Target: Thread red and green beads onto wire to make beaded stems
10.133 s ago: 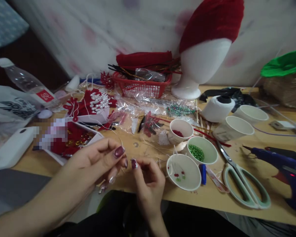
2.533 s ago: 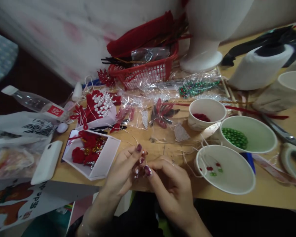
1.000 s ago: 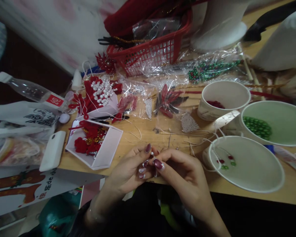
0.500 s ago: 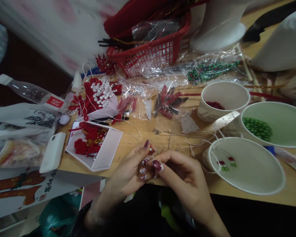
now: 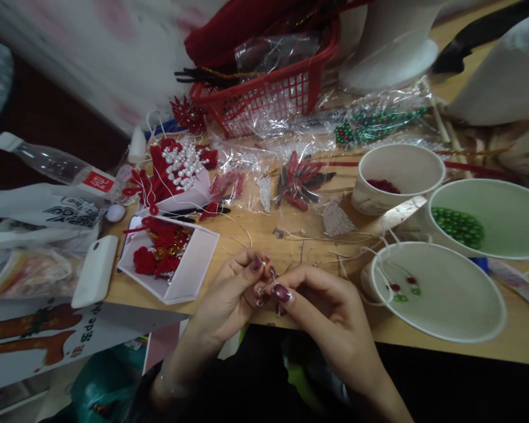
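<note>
Over the front edge of the table, my left hand [image 5: 235, 288] is closed in a pinch on a tiny white pearl bead [image 5: 265, 264] between thumb and index finger. Close beside it, my right hand [image 5: 330, 305] is closed too, thumb pressed to index finger on a thin white thread [image 5: 274, 279], most of it hidden by the fingers. The fingertips of both hands almost meet. To the right of my hands stands a paper cup [image 5: 449, 311] with strung red and green beads [image 5: 399, 294] hanging inside it on white cords.
Paper cups with green beads [image 5: 458, 228] and red beads [image 5: 382, 186] stand at the right. At the left are a pale box [image 5: 198, 264] of red flowers, a white phone [image 5: 94, 272] and a plastic bottle [image 5: 55, 164]. A red basket [image 5: 268, 88] stands behind bagged beads.
The fingers of my left hand have curled further in around the pearl bead, and the thumb has shifted slightly left and down. My right hand keeps its pinch almost in place.
</note>
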`<action>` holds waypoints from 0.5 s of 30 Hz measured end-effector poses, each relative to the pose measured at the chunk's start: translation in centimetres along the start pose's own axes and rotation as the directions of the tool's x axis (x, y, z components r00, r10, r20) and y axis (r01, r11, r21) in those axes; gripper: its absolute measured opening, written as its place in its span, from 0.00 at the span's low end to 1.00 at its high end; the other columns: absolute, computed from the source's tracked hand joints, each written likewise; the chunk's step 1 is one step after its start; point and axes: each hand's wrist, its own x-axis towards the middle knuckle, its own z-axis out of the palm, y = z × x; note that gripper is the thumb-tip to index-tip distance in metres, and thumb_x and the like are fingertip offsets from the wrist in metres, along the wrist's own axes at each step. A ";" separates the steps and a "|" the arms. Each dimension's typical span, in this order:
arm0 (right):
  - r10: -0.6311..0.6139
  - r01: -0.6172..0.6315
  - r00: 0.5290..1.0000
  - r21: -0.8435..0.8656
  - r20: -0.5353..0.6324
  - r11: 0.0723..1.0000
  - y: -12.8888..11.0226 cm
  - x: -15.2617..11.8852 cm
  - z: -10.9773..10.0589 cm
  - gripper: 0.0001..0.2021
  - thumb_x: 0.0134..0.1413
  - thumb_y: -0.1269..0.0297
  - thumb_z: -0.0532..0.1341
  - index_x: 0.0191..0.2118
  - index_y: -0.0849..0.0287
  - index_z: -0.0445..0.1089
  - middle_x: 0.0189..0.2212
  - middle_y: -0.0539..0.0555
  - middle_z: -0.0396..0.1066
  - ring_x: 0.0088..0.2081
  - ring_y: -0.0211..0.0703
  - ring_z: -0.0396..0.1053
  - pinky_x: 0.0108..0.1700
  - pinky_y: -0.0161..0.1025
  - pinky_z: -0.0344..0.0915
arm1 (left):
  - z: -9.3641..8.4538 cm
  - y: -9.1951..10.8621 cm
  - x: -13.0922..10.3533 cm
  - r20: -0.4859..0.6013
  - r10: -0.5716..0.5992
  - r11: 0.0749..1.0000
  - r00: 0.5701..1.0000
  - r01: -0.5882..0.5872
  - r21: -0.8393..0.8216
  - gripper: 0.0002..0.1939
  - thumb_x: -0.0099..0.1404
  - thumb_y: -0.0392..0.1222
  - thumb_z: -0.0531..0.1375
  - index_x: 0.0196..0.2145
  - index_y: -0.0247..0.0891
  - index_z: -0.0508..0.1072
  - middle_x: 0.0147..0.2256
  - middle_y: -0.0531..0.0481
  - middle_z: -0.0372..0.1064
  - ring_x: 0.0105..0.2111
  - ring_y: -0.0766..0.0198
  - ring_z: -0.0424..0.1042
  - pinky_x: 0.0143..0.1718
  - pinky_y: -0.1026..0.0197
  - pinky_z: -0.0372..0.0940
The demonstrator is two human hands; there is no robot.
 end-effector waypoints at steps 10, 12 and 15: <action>0.035 -0.036 0.999 0.035 0.013 0.999 -0.1 -0.3 -0.1 0.07 0.55 0.70 0.64 0.29 0.56 0.79 0.23 0.49 0.74 0.27 0.34 0.70 0.31 0.29 0.68 | -0.3 -0.1 -0.2 -0.001 -0.002 1.000 1.000 0.002 0.009 0.19 0.43 0.40 0.77 0.26 0.32 0.73 0.23 0.57 0.70 0.17 0.79 0.65 0.18 0.77 0.61; 0.048 -0.049 0.998 0.043 0.032 0.998 -0.1 -0.2 -0.2 0.07 0.55 0.69 0.64 0.29 0.57 0.79 0.23 0.50 0.74 0.27 0.34 0.69 0.31 0.30 0.68 | -0.3 -0.2 -0.2 0.015 0.004 1.000 1.000 -0.005 0.016 0.18 0.44 0.40 0.77 0.26 0.32 0.72 0.23 0.57 0.69 0.16 0.80 0.64 0.19 0.77 0.62; 0.066 -0.069 0.997 0.073 0.051 0.995 0.0 -0.1 -0.1 0.07 0.56 0.69 0.64 0.28 0.58 0.77 0.23 0.49 0.73 0.27 0.34 0.68 0.31 0.30 0.67 | -0.3 -0.2 -0.3 0.019 -0.017 1.000 1.000 0.017 0.022 0.18 0.44 0.41 0.77 0.25 0.33 0.73 0.24 0.58 0.69 0.17 0.79 0.63 0.21 0.75 0.63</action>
